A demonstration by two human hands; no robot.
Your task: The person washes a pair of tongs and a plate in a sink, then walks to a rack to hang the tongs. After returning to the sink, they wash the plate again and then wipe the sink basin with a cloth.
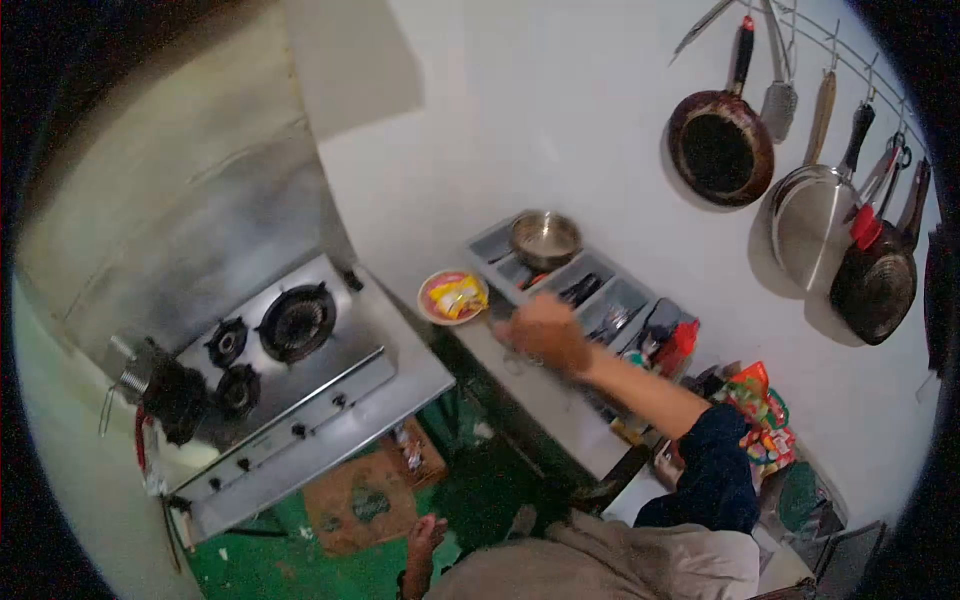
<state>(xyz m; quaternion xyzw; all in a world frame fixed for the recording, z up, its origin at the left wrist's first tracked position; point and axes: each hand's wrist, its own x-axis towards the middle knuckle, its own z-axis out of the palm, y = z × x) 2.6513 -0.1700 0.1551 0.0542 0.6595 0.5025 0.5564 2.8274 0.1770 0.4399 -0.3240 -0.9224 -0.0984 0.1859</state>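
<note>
My right hand (545,333) reaches out over the narrow counter (560,415), in front of the grey divided utensil tray (625,292). Motion blurs its fingers, so I cannot make out whether they hold anything. A faint, thin looped shape shows on the counter just below them. Left of this hand, a round bowl (427,306) with a yellow and red packet (458,297) in it stands at the counter's end. My left hand (425,532) hangs low by my body, away from the counter, its fingers loosely bent and apart with nothing visible in them.
A steel gas stove (375,375) stands at left, with a dark pot (170,390) on it. A metal bowl (546,238) rests on the tray. Pans (722,150) hang on the right wall. Colourful packets (765,415) crowd the counter's right. Cardboard (340,490) lies on the green floor.
</note>
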